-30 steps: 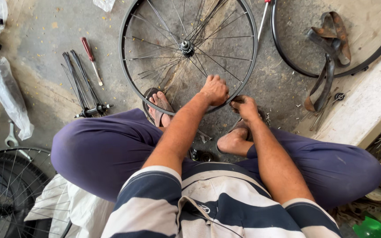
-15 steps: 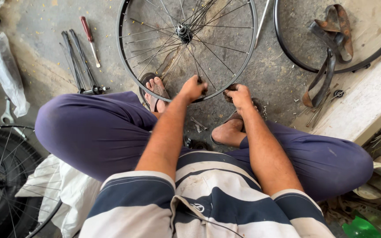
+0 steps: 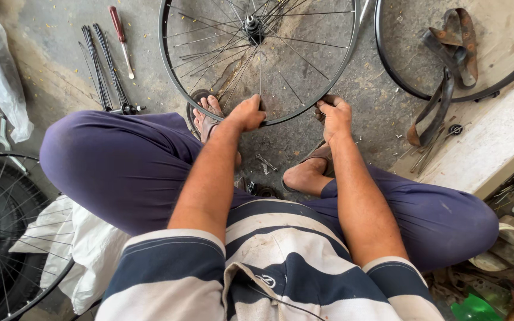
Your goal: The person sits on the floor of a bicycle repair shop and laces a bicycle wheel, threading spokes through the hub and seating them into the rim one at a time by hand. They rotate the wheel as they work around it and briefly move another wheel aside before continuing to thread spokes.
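Note:
A bare spoked bicycle wheel (image 3: 340,71) without a tyre stands in front of me on the concrete floor, its hub (image 3: 251,25) near the top of the view. My left hand (image 3: 246,113) grips the near edge of the rim at the lower left. My right hand (image 3: 333,114) is closed on the rim at the lower right. I sit cross-legged in purple trousers, with my sandalled feet (image 3: 206,113) just under the rim.
Loose spokes (image 3: 103,65) and a red-handled screwdriver (image 3: 120,37) lie at the left. A second rim (image 3: 411,83) with rubber strips (image 3: 447,65) sits at the right by a concrete step (image 3: 495,142). Another wheel with a tyre (image 3: 1,238) is at the lower left.
The view has shifted slightly and the wheel has come closer. Both hands stay on the near rim, a little further apart than before.

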{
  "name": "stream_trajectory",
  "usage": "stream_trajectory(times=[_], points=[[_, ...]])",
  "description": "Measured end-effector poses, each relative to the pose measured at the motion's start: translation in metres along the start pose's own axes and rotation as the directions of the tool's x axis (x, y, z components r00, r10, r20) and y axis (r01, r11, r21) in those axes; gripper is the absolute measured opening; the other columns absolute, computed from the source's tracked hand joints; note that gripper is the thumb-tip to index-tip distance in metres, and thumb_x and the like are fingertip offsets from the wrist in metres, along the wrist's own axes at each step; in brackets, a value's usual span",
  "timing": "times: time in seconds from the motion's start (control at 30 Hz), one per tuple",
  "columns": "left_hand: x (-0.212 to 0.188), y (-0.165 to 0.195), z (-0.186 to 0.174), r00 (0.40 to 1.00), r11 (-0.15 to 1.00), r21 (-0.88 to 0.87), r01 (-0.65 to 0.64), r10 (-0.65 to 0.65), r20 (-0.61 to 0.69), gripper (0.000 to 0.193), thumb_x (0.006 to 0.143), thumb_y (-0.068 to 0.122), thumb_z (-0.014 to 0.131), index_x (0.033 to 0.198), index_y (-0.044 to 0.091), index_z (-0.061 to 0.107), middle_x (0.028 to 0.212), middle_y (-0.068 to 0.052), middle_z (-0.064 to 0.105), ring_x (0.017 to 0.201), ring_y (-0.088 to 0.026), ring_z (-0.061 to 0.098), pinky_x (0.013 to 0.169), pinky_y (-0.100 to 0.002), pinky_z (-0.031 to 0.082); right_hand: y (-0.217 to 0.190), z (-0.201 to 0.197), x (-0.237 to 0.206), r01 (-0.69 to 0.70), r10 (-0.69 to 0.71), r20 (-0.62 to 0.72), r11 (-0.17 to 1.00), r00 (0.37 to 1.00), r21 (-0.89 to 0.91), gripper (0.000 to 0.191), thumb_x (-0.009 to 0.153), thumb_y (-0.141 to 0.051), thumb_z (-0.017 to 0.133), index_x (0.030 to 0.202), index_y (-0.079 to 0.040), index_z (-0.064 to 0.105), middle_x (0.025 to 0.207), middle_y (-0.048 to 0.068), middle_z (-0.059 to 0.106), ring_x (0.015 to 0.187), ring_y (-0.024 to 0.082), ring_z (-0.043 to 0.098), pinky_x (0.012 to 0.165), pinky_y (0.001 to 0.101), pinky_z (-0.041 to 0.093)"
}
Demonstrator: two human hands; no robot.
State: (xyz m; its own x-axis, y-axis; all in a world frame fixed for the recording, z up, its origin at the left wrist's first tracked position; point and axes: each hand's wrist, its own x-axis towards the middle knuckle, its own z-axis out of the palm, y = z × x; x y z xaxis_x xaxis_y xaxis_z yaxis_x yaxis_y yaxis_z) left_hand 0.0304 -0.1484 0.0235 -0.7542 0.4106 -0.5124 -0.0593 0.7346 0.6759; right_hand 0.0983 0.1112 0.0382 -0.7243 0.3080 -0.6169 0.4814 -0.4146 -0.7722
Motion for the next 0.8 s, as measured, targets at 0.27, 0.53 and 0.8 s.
stream_trajectory(times=[0.27, 0.53, 0.8], points=[[0.011, 0.042, 0.043, 0.994, 0.881, -0.463, 0.096, -0.061, 0.091, 0.027, 0.090, 0.021, 0.073, 0.107, 0.004, 0.061, 0.098, -0.015, 0.075, 0.090, -0.024, 0.073, 0.078, -0.036, 0.057, 0.005, -0.023, 0.007, 0.053, -0.066, -0.192, 0.996, 0.979, -0.070, 0.010, 0.094, -0.002, 0.073, 0.102, 0.004, 0.073, 0.083, 0.008, 0.069, 0.065, 0.014, 0.061, 0.056, 0.0266, 0.050], [0.047, 0.069, 0.097, 0.995, 0.755, -0.656, 0.018, -0.077, -0.061, 0.029, 0.086, 0.008, 0.072, 0.113, 0.004, 0.060, 0.102, -0.014, 0.074, 0.095, -0.026, 0.074, 0.082, -0.036, 0.059, 0.036, -0.043, -0.013, -0.015, -0.004, -0.158, 0.993, 0.987, -0.120, 0.017, 0.090, 0.000, 0.071, 0.106, 0.003, 0.072, 0.088, 0.007, 0.072, 0.072, 0.013, 0.068, 0.066, 0.0260, 0.059], [0.046, 0.082, 0.090, 0.982, 0.782, -0.618, 0.079, -0.169, -0.088, 0.024, 0.090, 0.017, 0.070, 0.110, 0.009, 0.060, 0.101, -0.013, 0.076, 0.098, -0.033, 0.072, 0.084, -0.044, 0.054, 0.038, -0.039, 0.000, 0.063, -0.110, -0.135, 0.948, 0.985, -0.313, 0.016, 0.093, 0.003, 0.071, 0.108, 0.004, 0.071, 0.092, 0.003, 0.071, 0.076, 0.008, 0.061, 0.066, 0.0225, 0.051]])
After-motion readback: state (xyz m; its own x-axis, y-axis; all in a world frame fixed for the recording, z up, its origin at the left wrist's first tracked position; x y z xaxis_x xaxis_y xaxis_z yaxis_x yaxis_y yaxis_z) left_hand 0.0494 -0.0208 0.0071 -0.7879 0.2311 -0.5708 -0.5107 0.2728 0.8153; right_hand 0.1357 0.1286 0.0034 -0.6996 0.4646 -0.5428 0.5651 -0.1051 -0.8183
